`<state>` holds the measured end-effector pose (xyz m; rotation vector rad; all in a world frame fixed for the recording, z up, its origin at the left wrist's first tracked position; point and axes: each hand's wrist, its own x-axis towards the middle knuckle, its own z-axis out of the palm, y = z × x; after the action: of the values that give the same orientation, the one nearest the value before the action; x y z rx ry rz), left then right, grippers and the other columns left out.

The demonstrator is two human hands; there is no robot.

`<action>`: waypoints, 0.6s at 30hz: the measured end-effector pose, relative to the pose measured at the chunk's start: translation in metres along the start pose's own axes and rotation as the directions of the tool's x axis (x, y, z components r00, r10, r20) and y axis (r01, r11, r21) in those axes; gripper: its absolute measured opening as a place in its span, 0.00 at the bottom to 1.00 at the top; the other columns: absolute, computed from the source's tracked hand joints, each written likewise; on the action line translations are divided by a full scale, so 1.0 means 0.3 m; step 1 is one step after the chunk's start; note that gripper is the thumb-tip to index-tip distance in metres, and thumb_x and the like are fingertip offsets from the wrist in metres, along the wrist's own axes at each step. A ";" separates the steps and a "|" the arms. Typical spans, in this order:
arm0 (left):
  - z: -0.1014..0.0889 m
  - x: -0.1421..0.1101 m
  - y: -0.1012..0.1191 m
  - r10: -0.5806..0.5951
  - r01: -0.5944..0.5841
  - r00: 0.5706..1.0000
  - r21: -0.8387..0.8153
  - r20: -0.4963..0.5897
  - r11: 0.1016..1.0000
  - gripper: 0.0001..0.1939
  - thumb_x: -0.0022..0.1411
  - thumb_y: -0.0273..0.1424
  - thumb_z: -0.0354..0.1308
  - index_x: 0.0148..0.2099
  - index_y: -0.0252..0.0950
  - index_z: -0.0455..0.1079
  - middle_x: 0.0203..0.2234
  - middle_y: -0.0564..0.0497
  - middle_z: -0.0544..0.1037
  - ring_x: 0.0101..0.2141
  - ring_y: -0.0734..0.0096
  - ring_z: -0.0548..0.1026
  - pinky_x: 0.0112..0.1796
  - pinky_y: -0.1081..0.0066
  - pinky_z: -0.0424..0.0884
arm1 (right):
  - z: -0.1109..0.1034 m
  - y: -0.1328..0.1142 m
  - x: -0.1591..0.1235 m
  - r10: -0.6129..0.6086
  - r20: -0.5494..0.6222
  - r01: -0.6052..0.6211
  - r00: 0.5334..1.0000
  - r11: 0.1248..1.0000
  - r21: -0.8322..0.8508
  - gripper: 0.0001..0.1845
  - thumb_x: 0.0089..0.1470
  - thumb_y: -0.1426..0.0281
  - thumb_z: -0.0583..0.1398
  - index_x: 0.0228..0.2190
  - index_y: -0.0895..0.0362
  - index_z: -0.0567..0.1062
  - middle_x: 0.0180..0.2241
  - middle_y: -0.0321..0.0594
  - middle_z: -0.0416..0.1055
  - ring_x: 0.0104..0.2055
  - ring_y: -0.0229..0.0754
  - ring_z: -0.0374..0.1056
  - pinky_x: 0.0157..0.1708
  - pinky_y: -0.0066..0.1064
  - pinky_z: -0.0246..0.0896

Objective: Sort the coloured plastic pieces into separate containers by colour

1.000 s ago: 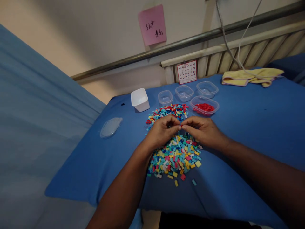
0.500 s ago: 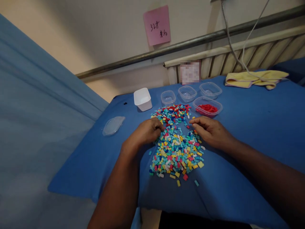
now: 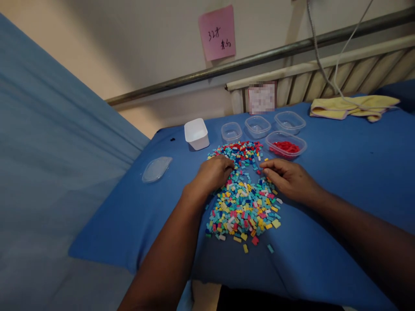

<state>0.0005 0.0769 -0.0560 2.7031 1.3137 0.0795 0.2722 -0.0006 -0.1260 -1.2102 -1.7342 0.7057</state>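
Note:
A heap of small bricks [image 3: 243, 203] in red, yellow, teal, white and blue lies spread on the blue-covered table [image 3: 340, 172]. My left hand [image 3: 214, 172] rests on the heap's left edge, fingers curled down onto the bricks. My right hand [image 3: 287, 177] rests on the heap's right edge, fingertips touching bricks. Whether either hand pinches a brick is hidden. A clear tub of red bricks [image 3: 285, 146] stands just beyond my right hand.
Three empty clear tubs [image 3: 257, 126] and a white tub [image 3: 196, 134] stand in a row behind the heap. A clear lid [image 3: 156, 168] lies to the left. A yellow cloth [image 3: 353, 106] lies far right. A pink note [image 3: 217, 32] hangs on the wall.
My hands were together above the heap a second ago; they have parted and dropped onto its left and right edges. My left hand has since slid slightly forward.

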 end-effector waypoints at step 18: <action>0.045 -0.021 0.222 -0.058 0.010 0.998 -0.938 -0.011 0.347 0.15 0.63 0.38 0.70 0.43 0.34 0.72 0.30 0.55 0.72 0.30 0.76 0.68 0.33 0.72 0.66 | -0.011 -0.095 -0.001 -0.280 -0.002 0.280 0.960 0.960 -0.031 0.15 0.70 0.71 0.61 0.53 0.47 0.84 0.46 0.40 0.85 0.44 0.47 0.81 0.44 0.38 0.75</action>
<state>0.0499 0.0299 -0.0596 1.6222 0.8552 0.6790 0.2630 -0.0112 -0.1011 -0.9588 -1.8689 0.5062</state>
